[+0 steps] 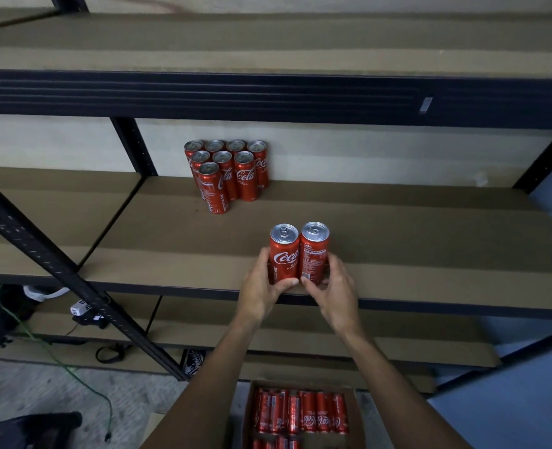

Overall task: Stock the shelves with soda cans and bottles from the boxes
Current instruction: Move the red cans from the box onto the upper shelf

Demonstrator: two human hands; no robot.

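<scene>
Two tall red cola cans stand upright side by side at the front edge of the middle shelf [397,241]. My left hand [264,286] is wrapped around the left can [283,251]. My right hand [333,286] grips the right can [314,247]. The two cans touch each other. A cluster of several matching red cans [227,170] stands at the back of the same shelf, against the wall. Below my arms, an open cardboard box [252,413] on the floor holds several more red cans lying on their sides.
A dark metal upright [73,280] slants across the left. The upper shelf [268,43] and the lower shelf [300,335] are bare board. Cables, a green cord [57,361] and dark items lie on the floor at the left.
</scene>
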